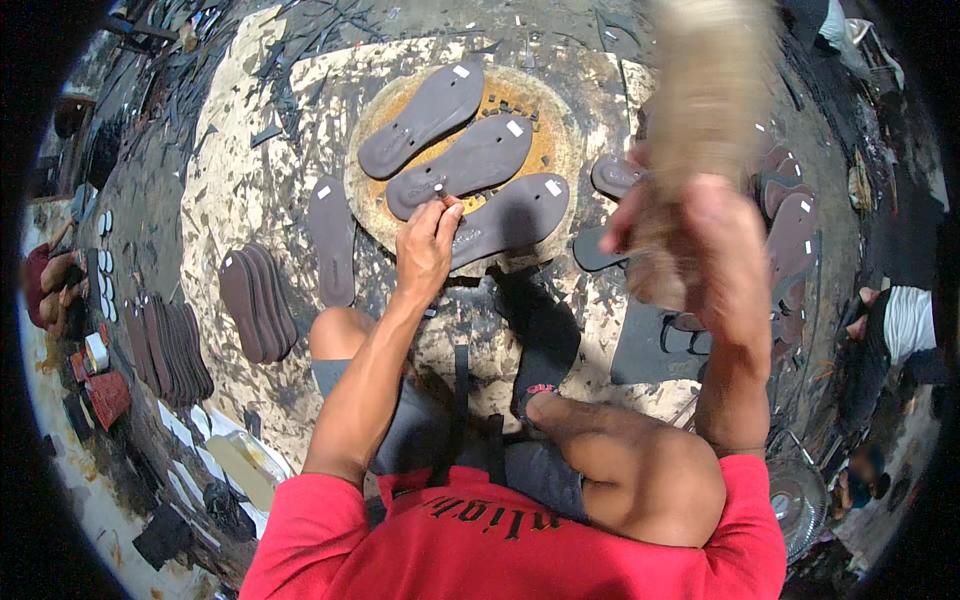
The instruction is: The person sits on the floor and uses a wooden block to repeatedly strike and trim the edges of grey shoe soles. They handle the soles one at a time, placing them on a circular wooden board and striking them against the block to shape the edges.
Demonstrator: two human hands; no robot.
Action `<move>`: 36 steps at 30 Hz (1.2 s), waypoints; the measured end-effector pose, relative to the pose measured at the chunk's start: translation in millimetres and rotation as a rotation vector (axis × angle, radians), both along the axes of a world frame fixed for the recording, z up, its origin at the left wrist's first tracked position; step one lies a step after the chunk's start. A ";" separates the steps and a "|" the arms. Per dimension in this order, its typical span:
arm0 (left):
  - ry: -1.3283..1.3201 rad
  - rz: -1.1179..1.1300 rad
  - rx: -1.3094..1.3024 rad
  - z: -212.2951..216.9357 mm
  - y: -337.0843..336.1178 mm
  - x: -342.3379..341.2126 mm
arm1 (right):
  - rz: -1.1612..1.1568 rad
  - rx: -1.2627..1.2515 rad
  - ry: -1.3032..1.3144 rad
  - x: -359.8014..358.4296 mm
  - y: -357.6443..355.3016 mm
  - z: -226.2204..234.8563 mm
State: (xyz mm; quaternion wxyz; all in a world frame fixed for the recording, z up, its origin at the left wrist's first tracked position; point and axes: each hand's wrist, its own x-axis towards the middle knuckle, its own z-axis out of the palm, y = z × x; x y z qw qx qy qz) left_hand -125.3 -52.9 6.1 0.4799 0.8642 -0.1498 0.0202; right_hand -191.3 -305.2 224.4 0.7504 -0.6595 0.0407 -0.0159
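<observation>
Brown soles [470, 165] crowd the round block [362, 190]; floor leftward lies open.

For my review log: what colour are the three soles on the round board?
Dark greyish brown soles, each with a small white tag; head view.
</observation>
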 end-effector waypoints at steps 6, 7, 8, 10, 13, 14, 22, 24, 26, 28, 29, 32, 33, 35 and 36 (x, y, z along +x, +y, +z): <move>-0.203 -0.125 0.161 -10.8 -2.1 -7.6 | 0.463 -0.720 0.425 -24.0 35.5 -112.3; -0.212 -0.155 0.214 -8.8 -0.7 -4.2 | 0.448 -0.468 0.484 -34.3 24.9 -134.8; -0.236 -0.124 0.115 -6.0 -4.2 -5.4 | 0.414 -0.272 0.565 -42.7 17.8 -152.6; -0.148 -0.132 0.161 3.6 -6.7 -2.9 | 0.480 0.052 0.787 -57.0 6.8 -177.6; 0.183 0.252 -0.427 20.1 -10.8 -1.9 | 0.459 -0.085 0.693 -67.6 -4.5 -190.5; 0.325 0.367 -0.740 25.1 -11.3 -5.8 | 0.405 -0.166 0.697 -70.1 -2.9 -194.2; 0.273 0.071 -0.151 16.4 -3.9 -38.0 | 0.298 0.210 0.655 -83.1 12.5 -196.3; 0.251 0.059 -0.063 13.1 -2.8 -37.1 | 0.273 0.199 0.719 -67.1 9.5 -152.0; 0.122 0.017 -0.068 11.4 -3.1 -36.2 | 0.313 0.178 0.646 -46.4 1.6 -87.3; 0.079 -0.014 -0.010 10.0 -3.3 -36.4 | 0.269 0.130 0.516 -30.8 -5.9 -23.6; 0.039 -0.015 0.000 8.5 -3.3 -36.9 | 0.144 0.098 0.450 -28.2 -2.4 -3.6; -0.071 -0.056 0.003 0.3 0.2 -39.8 | -0.007 0.162 -0.207 -37.4 8.7 6.7; -0.096 -0.083 0.010 -3.3 2.2 -41.1 | 0.087 -0.061 -0.178 -38.7 17.6 -18.2; -0.182 -0.128 0.087 -10.3 5.3 -42.4 | 0.312 -0.638 -0.164 -46.0 25.7 -79.0; -0.225 -0.148 0.149 -12.6 3.9 -42.8 | 0.652 -0.815 0.523 -47.9 18.9 -108.9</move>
